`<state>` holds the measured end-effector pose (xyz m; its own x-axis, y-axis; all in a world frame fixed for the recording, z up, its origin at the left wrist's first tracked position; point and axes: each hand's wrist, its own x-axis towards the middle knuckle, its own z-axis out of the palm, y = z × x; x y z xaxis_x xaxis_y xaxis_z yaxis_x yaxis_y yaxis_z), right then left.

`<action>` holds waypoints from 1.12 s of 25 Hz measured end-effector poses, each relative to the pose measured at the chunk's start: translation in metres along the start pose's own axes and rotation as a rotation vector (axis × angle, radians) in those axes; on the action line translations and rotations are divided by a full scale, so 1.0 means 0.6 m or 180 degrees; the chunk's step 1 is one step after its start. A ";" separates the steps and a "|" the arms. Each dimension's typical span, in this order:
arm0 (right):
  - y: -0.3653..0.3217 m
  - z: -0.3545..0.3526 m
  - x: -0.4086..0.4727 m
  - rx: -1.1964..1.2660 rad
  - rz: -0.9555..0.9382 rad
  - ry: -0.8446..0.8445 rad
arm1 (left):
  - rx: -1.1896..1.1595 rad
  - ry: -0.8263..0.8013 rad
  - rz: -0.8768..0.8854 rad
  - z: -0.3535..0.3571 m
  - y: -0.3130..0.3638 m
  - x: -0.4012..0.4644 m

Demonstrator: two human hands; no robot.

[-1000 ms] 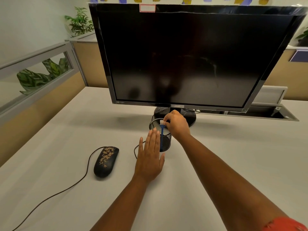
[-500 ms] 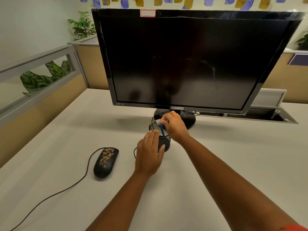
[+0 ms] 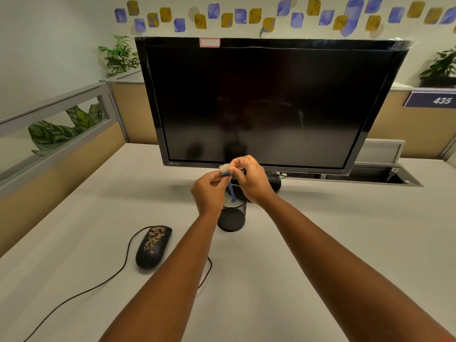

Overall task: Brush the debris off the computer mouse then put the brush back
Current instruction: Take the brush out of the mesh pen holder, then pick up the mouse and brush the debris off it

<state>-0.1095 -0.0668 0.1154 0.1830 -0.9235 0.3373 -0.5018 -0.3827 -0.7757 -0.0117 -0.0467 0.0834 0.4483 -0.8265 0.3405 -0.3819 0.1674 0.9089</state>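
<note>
While both hands (image 3: 209, 190) (image 3: 251, 180) pinch the brush (image 3: 228, 177) w/ curled fingers, its handle tip dips into the mesh cup (image 3: 232, 215) — nothing else visible inside.

The brush (image 3: 229, 180) looks like blue plastic with pale bristles, and the cup (image 3: 232, 214) beneath it is black metal mesh. The mouse (image 3: 153, 246) is matt black, gritty with tan debris (image 3: 153, 237); the worktop (image 3: 320, 218) is smooth, matt white.

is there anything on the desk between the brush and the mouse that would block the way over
Nothing visible does. The brush is held by both hands above the mesh cup, and the mouse lies down to the left on bare desk. Only the left hand and its forearm sit on that side.
</note>
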 end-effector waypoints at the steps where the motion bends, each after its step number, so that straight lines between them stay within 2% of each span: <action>1: -0.002 -0.002 -0.003 0.0022 -0.0022 0.0037 | -0.0091 0.0035 -0.0050 -0.002 0.004 -0.002; 4: 0.000 -0.008 -0.021 0.0195 0.0084 0.0362 | -0.0627 0.0141 -0.0485 -0.016 0.017 -0.003; 6: 0.006 -0.010 -0.039 0.0570 0.0451 0.0539 | -0.1278 0.0127 -0.0957 -0.029 0.023 -0.002; 9: 0.006 -0.006 -0.077 0.1601 0.1200 0.0125 | -0.1798 0.0110 -0.1427 -0.048 0.030 -0.012; 11: -0.001 0.002 -0.100 0.2251 0.1474 0.0004 | -0.2091 0.0076 -0.1654 -0.059 0.032 -0.026; 15: -0.016 0.019 -0.125 0.3532 0.1701 0.0554 | -0.2686 -0.0135 -0.1979 -0.077 0.028 -0.061; 18: -0.023 0.033 -0.138 0.4035 0.1834 0.0800 | -0.2773 -0.0214 -0.2038 -0.087 0.018 -0.083; 20: -0.023 0.044 -0.144 0.4031 0.1880 0.0892 | -0.2529 -0.0336 -0.1901 -0.097 0.005 -0.090; 22: -0.023 0.051 -0.146 0.3987 0.1936 0.1002 | -0.1940 -0.0569 -0.1568 -0.117 -0.016 -0.091; 28: -0.016 0.069 -0.146 0.4030 0.2044 0.0943 | 0.0559 -0.0995 -0.0010 -0.234 -0.113 -0.045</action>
<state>-0.0856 0.0168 0.0714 -0.0385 -0.9623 -0.2691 0.6695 0.1751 -0.7219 0.1155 0.0396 0.0461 0.1913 -0.9558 0.2231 -0.5260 0.0920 0.8455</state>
